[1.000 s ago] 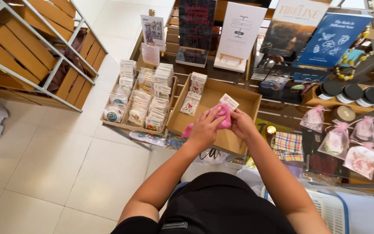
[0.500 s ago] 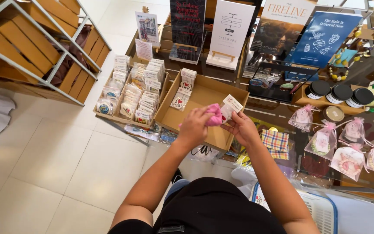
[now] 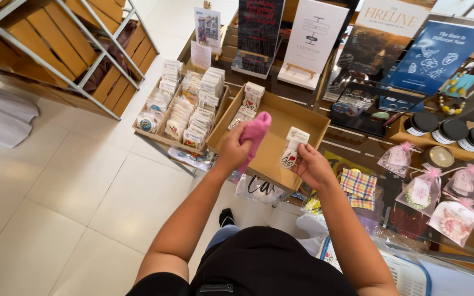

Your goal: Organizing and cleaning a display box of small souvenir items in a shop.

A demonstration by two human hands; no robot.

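Observation:
My left hand grips a pink cloth that hangs down over the near edge of an open cardboard box. My right hand holds a small white packet with a red heart by its lower end, upright over the same box. The two hands are a short way apart. A few more white packets lie at the far left end of the box.
A cardboard tray of several small packets stands left of the box. Sign cards and books stand behind. Black-lidded jars and pink-ribboned bags are on the right. A metal rack with wooden crates is far left. Tiled floor below.
My hands have come apart: the pink cloth went left with the left hand, and the white packet stayed in the right hand. The view has shifted a little.

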